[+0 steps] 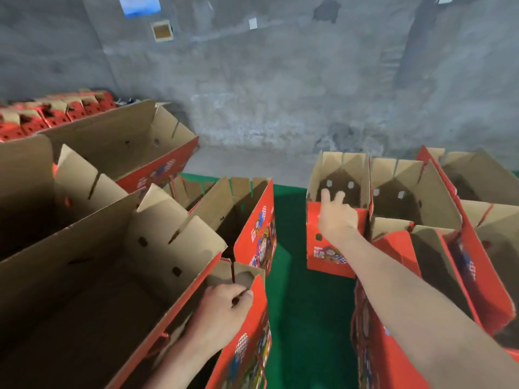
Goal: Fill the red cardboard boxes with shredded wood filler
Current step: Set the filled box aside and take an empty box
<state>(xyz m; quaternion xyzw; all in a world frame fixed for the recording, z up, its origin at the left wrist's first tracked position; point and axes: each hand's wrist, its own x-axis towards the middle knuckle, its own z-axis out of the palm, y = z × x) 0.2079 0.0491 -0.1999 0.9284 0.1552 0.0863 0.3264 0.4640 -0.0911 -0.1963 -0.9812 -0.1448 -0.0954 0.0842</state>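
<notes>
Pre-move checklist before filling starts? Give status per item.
1. Grip: left hand holds the rim of the near red cardboard box: ok.
2. Contact: right hand, fingers straight, touching the small far red cardboard box: cannot tell.
3. Tops: both boxes open: ok.
4. Supply: shredded wood filler in sight: not ok.
5. Path: green floor mat between the rows free to step on: ok.
</notes>
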